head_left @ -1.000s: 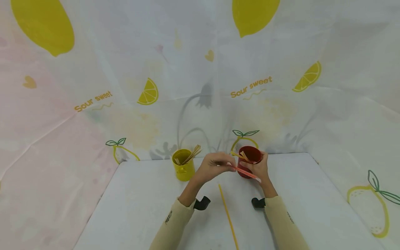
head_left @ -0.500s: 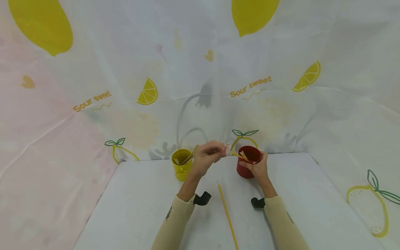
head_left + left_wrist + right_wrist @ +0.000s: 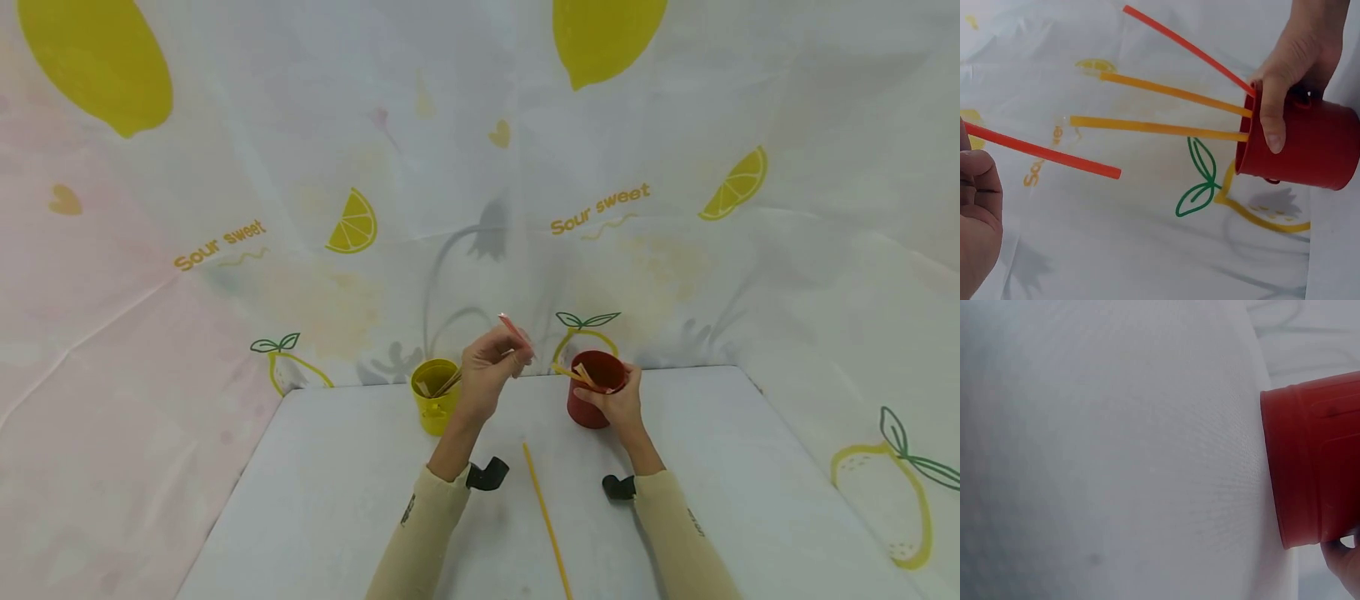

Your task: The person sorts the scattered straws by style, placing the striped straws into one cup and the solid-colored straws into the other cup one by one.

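My left hand [image 3: 487,371] pinches a red straw [image 3: 1054,153] between thumb and fingers, raised above the table between two small buckets. In the left wrist view its free end points toward the red bucket [image 3: 1322,147] but stays apart from it. My right hand [image 3: 618,400] grips that red bucket by its side near the rim, thumb in front. Two yellow-orange straws [image 3: 1172,129] and another red straw [image 3: 1188,50] stick out of the bucket, leaning against its rim. In the right wrist view, the bucket's base [image 3: 1291,469] stands at the white tabletop.
A yellow bucket [image 3: 432,412] holding several thin tan sticks stands left of my left hand, which partly hides them. One long yellow straw [image 3: 546,517] lies on the white table [image 3: 300,500] between my forearms. A lemon-print cloth [image 3: 420,167] hangs behind the table.
My left hand has lifted and drawn back leftward from the red bucket, and the red straw in it has turned from pointing down-right to tilting up. The right hand and red bucket stay put.
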A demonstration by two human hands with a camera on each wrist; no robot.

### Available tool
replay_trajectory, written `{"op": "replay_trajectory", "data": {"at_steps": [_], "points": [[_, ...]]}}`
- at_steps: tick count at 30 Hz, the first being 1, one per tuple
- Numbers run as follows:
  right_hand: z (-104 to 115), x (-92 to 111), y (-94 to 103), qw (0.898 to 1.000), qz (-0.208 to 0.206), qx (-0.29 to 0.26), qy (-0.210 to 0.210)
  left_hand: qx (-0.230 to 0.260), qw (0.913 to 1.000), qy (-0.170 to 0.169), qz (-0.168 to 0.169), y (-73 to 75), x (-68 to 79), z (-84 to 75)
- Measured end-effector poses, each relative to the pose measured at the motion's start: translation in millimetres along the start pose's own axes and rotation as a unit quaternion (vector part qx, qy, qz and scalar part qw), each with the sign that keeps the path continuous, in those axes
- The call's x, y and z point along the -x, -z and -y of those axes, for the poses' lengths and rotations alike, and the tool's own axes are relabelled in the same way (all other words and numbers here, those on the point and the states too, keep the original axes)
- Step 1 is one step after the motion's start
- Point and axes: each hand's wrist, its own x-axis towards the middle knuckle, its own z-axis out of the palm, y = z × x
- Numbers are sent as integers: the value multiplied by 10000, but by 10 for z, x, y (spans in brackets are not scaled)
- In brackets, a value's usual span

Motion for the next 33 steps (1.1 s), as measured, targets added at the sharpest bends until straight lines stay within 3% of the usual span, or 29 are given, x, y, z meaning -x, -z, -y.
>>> {"op": "replay_trajectory", "data": {"at_steps": [9, 20, 33], "points": [[322, 173, -11, 9997, 216, 54, -50, -80, 9983, -157, -551, -5, 5, 52], [330, 178, -7, 9996, 257, 88, 60, -76, 9947, -437, -926, -68, -34, 65], [327, 172, -4, 9997, 239, 56, -27, -178, 9902, -268, -1355, -138, -3, 204]]}}
